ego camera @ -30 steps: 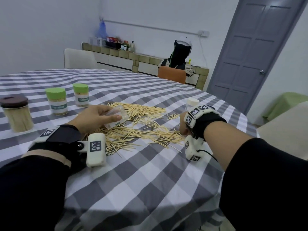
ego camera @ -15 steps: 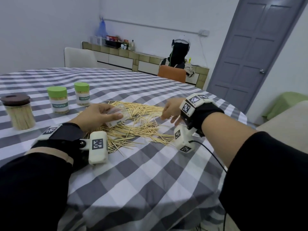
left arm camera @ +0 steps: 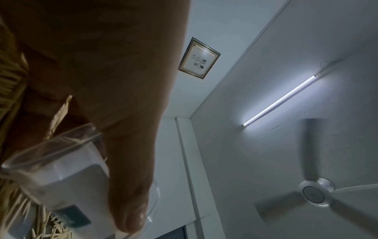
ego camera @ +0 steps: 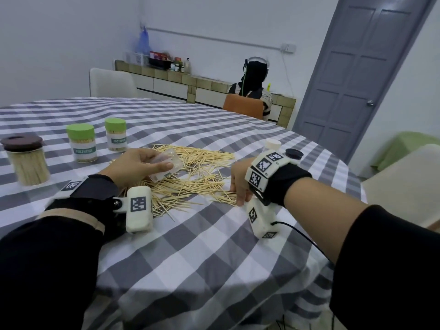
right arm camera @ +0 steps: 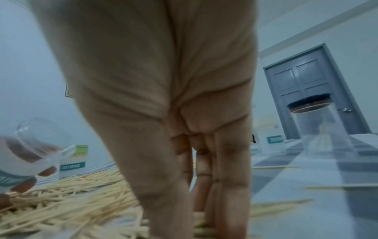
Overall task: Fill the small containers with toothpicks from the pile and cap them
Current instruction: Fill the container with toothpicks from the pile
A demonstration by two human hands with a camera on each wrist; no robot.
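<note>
Over the loose pile of pale wooden toothpicks (ego camera: 190, 177) on the grey-and-white checked tablecloth (ego camera: 214, 258), my left hand (ego camera: 133, 166) grips a small clear plastic container (ego camera: 166, 167), uncapped and tipped on its side, its mouth facing right; it looks empty. My right hand (ego camera: 239, 184) has come back from the pile's far right edge, where it was a second ago, and now its fingers (right arm camera: 223, 177) point straight down, held together, onto the pile's near right edge; whether they already pinch any sticks I cannot tell. I judge that a fresh gather for the tilted container is starting. Left of the pile stand two green-capped containers (ego camera: 81, 146) full of toothpicks and a brown-lidded clear jar (ego camera: 26, 160), also full. Right of the pile stand a white-capped container (ego camera: 272, 146) and a dark-lidded clear jar (right arm camera: 319, 127), contents unclear
</note>
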